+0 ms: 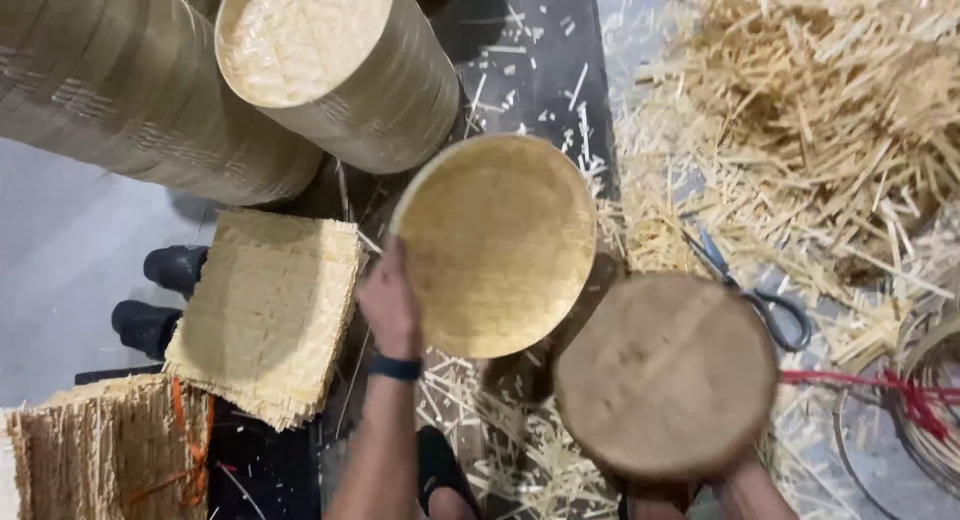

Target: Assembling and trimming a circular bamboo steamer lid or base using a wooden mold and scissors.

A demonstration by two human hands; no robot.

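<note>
The left hand (388,305) gripped a round woven tray (495,245) at its nine o'clock rim, while the right hand (735,480), grip unclear, supported a wooden disc (665,375) at the tray's four o'clock

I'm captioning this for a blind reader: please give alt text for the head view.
Seen from above, the left hand holds a round woven bamboo tray, while a round wooden block hides the right hand. Square woven mats, scissors and bamboo offcuts lie around.
</note>
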